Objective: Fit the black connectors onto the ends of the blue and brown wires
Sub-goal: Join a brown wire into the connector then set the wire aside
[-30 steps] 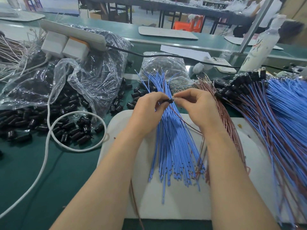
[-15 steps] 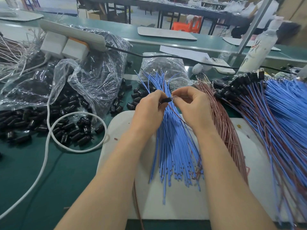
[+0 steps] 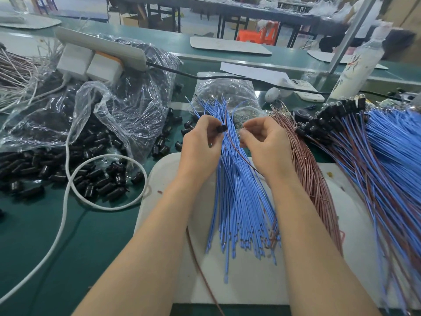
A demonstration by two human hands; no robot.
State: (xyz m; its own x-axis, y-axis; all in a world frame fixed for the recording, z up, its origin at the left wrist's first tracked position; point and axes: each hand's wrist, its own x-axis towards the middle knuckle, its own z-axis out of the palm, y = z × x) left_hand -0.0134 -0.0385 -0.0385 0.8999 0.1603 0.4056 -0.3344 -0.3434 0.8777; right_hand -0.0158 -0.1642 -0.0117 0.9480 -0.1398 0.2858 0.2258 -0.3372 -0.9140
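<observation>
At the left hand [image 3: 200, 144], black connector [image 3: 222, 128] partly hidden; right hand [image 3: 266, 144] hold unclear.

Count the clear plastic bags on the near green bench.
2: a large bag of black connectors at the left, and a small bag behind the blue wires. Others may be hidden.

Two hands [image 3: 199, 147], two plastic bags [image 3: 127, 94] — one bottle [image 3: 357, 67], one phone [image 3: 307, 93].

Factory assembly workshop, long green-topped workbench [image 3: 45, 236] strewn with bulk bundles of blue wires [image 3: 239, 201] and brown wires [image 3: 314, 179], black connectors [image 3: 102, 183] spilling from a clear plastic bag [image 3: 127, 106], power strip [image 3: 100, 46], more rows of work tables [image 3: 227, 10] behind, orange stool [image 3: 262, 34]
</observation>
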